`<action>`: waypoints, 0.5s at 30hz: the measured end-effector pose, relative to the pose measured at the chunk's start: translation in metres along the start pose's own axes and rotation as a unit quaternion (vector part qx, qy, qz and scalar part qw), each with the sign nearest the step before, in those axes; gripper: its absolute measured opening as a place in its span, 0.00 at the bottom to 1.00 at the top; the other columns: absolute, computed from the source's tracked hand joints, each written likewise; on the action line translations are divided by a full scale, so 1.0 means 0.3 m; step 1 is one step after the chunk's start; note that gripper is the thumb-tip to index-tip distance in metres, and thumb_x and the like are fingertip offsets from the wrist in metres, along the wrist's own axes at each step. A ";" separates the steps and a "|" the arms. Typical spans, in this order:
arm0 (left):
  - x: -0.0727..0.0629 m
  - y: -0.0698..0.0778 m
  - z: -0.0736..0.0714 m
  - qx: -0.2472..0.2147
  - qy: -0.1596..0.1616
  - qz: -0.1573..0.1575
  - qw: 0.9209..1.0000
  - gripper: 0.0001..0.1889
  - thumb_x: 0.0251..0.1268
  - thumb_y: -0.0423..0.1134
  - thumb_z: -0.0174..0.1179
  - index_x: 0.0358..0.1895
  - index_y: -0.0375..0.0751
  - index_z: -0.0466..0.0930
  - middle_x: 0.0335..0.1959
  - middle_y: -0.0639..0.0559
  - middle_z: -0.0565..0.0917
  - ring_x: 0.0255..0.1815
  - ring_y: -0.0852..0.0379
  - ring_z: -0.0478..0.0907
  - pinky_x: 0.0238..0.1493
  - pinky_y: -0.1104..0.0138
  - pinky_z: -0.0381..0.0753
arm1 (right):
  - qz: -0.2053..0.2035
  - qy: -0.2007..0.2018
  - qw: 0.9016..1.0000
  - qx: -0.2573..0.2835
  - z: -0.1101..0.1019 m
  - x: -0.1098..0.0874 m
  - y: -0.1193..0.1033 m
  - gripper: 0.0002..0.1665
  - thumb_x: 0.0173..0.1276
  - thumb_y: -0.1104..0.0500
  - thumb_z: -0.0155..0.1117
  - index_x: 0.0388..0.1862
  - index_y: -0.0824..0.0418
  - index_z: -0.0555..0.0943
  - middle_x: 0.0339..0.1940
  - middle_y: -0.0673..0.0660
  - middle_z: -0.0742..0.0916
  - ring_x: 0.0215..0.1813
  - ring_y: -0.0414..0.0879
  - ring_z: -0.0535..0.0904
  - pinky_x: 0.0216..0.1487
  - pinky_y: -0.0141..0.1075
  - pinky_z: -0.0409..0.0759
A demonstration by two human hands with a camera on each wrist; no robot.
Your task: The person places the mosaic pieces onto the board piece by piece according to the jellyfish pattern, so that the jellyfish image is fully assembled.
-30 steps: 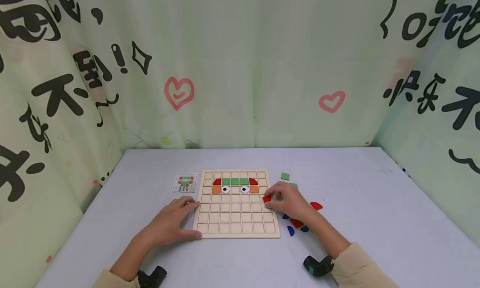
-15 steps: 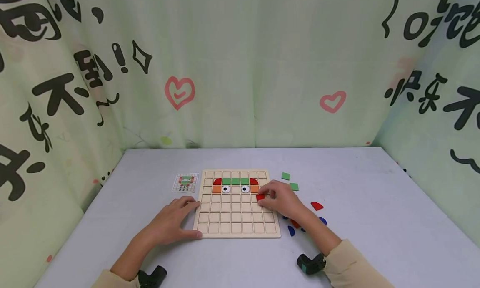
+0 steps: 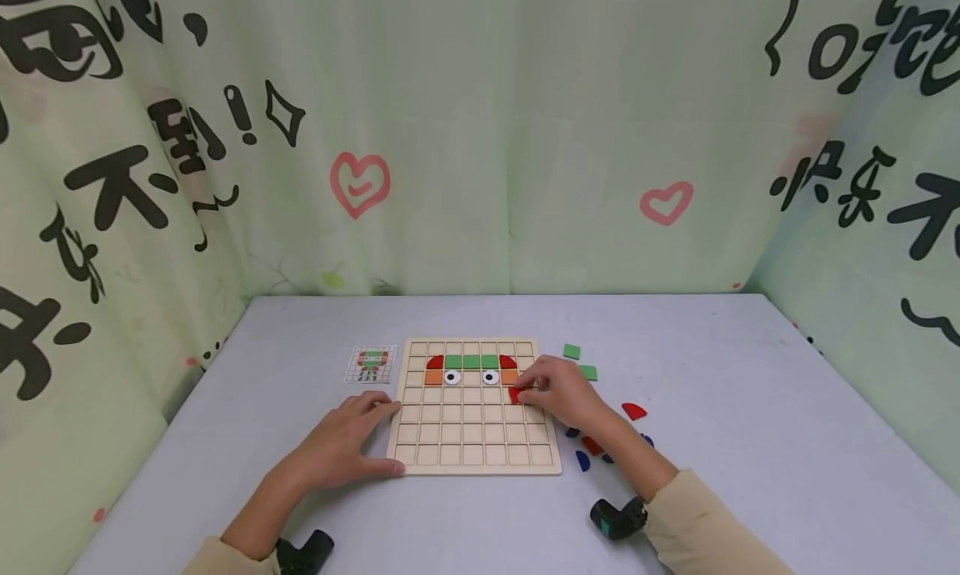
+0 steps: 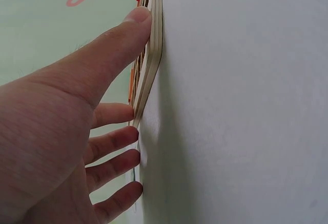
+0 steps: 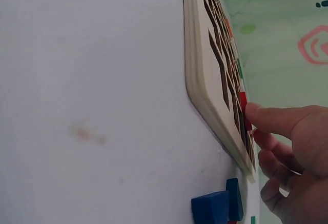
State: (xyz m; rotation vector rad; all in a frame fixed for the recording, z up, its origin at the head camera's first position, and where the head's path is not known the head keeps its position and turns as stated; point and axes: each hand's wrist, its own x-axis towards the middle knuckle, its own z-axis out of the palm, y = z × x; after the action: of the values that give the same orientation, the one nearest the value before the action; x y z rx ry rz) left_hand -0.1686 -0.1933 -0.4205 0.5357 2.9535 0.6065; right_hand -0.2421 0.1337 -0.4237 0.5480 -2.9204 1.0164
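My left hand (image 3: 341, 442) rests at the left edge of the wooden grid board (image 3: 450, 458). Its thumb touches the near corner and its index finger the side, as the left wrist view shows. Over the board's right part, my right hand (image 3: 566, 392) pinches a red piece (image 3: 513, 396) just below the right orange square (image 3: 509, 377). In the right wrist view the thumb lies against the red piece (image 5: 243, 101), and its far side is hidden. Red quarter-rounds, green squares (image 3: 471, 362), orange squares and two eye pieces (image 3: 452, 377) sit in the upper rows.
A picture card (image 3: 371, 364) lies left of the board. Right of it are loose green squares (image 3: 588, 373), a red quarter-round (image 3: 633, 411), a red piece (image 3: 592, 446) and several blue pieces (image 3: 582, 461). A patterned curtain (image 3: 510, 183) stands behind the table.
My right hand has carried the red piece left from the board's right edge and lowered it to a cell below the right orange square. The left hand stays in place.
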 end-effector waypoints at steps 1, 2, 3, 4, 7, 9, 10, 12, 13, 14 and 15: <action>0.000 0.000 0.000 0.001 -0.001 -0.002 1.000 0.43 0.45 0.61 0.72 0.66 0.47 0.72 0.63 0.51 0.71 0.64 0.50 0.68 0.63 0.49 0.68 | 0.001 0.000 1.000 -0.001 0.002 0.004 -0.004 0.08 0.58 0.60 0.73 0.38 0.52 0.89 0.33 0.47 0.83 0.31 0.42 0.71 0.30 0.30 0.69; 0.000 0.001 -0.001 0.001 -0.002 -0.005 1.000 0.43 0.45 0.61 0.72 0.66 0.47 0.71 0.63 0.51 0.71 0.64 0.50 0.68 0.63 0.49 0.68 | 0.001 0.000 1.000 -0.003 0.003 0.007 -0.007 0.08 0.58 0.60 0.73 0.37 0.52 0.89 0.32 0.47 0.84 0.31 0.42 0.71 0.30 0.30 0.69; 0.001 0.002 -0.001 0.002 -0.002 -0.008 1.000 0.43 0.44 0.61 0.73 0.66 0.47 0.71 0.64 0.51 0.71 0.64 0.50 0.68 0.64 0.49 0.68 | 0.001 -0.002 1.000 -0.002 0.006 0.011 -0.012 0.08 0.58 0.60 0.73 0.37 0.53 0.89 0.32 0.47 0.84 0.32 0.42 0.71 0.31 0.30 0.69; 0.001 0.002 -0.002 0.002 -0.003 -0.011 1.000 0.43 0.44 0.61 0.73 0.66 0.47 0.71 0.64 0.51 0.71 0.64 0.50 0.68 0.64 0.50 0.68 | 0.004 -0.004 1.000 -0.001 0.008 0.015 -0.015 0.07 0.58 0.61 0.73 0.37 0.53 0.89 0.32 0.47 0.84 0.32 0.42 0.71 0.31 0.31 0.69; 0.003 0.003 -0.002 0.003 -0.004 -0.014 1.000 0.44 0.44 0.61 0.73 0.67 0.47 0.71 0.64 0.51 0.71 0.64 0.50 0.68 0.64 0.50 0.68 | 0.013 -0.010 1.000 -0.001 0.016 0.022 -0.024 0.07 0.58 0.61 0.72 0.37 0.53 0.88 0.32 0.47 0.85 0.32 0.43 0.71 0.32 0.31 0.69; 0.003 0.003 -0.002 0.001 -0.003 -0.014 1.000 0.44 0.44 0.61 0.73 0.66 0.47 0.71 0.64 0.51 0.71 0.64 0.50 0.68 0.64 0.49 0.68 | 0.019 -0.015 1.000 -0.002 0.019 0.024 -0.025 0.07 0.58 0.61 0.72 0.37 0.53 0.88 0.31 0.47 0.85 0.32 0.43 0.71 0.32 0.31 0.69; 0.003 0.002 -0.001 0.000 -0.004 -0.014 1.000 0.44 0.44 0.61 0.73 0.66 0.47 0.71 0.64 0.51 0.71 0.64 0.50 0.68 0.64 0.49 0.68 | 0.022 -0.015 1.000 -0.004 0.019 0.024 -0.026 0.08 0.58 0.61 0.73 0.37 0.53 0.88 0.31 0.47 0.84 0.32 0.43 0.71 0.32 0.31 0.69; 0.003 0.000 0.002 0.000 -0.004 -0.013 1.000 0.44 0.44 0.61 0.73 0.67 0.47 0.71 0.64 0.51 0.71 0.64 0.50 0.68 0.64 0.49 0.68 | 0.021 -0.016 1.000 -0.002 0.018 0.024 -0.026 0.08 0.58 0.61 0.73 0.38 0.53 0.88 0.31 0.47 0.84 0.32 0.43 0.71 0.32 0.31 0.69; 0.003 0.000 0.003 0.000 -0.004 -0.013 1.000 0.44 0.44 0.60 0.73 0.67 0.47 0.71 0.64 0.51 0.71 0.64 0.50 0.68 0.64 0.49 0.68 | 0.019 -0.017 1.000 -0.001 0.017 0.023 -0.025 0.08 0.58 0.61 0.73 0.38 0.53 0.88 0.30 0.47 0.84 0.32 0.43 0.71 0.32 0.31 0.69; 0.003 -0.001 0.004 0.000 -0.004 -0.012 1.000 0.44 0.44 0.60 0.73 0.67 0.47 0.71 0.64 0.51 0.71 0.64 0.50 0.68 0.64 0.49 0.68 | 0.017 -0.018 1.000 0.003 0.015 0.021 -0.024 0.09 0.58 0.61 0.73 0.38 0.54 0.88 0.30 0.47 0.84 0.32 0.43 0.71 0.32 0.31 0.70; 0.003 -0.002 0.005 0.001 -0.004 -0.011 1.000 0.44 0.44 0.60 0.73 0.67 0.47 0.71 0.64 0.51 0.71 0.64 0.50 0.68 0.64 0.49 0.68 | 0.015 -0.018 1.000 0.007 0.012 0.019 -0.022 0.09 0.58 0.61 0.73 0.39 0.54 0.88 0.30 0.48 0.84 0.32 0.43 0.71 0.32 0.31 0.70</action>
State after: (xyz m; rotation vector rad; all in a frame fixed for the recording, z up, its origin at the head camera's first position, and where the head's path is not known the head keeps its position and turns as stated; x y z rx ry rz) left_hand -0.1694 -0.1929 -0.4221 0.5032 2.9482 0.5970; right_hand -0.2448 0.1248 -0.4220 0.5309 -2.9641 1.0409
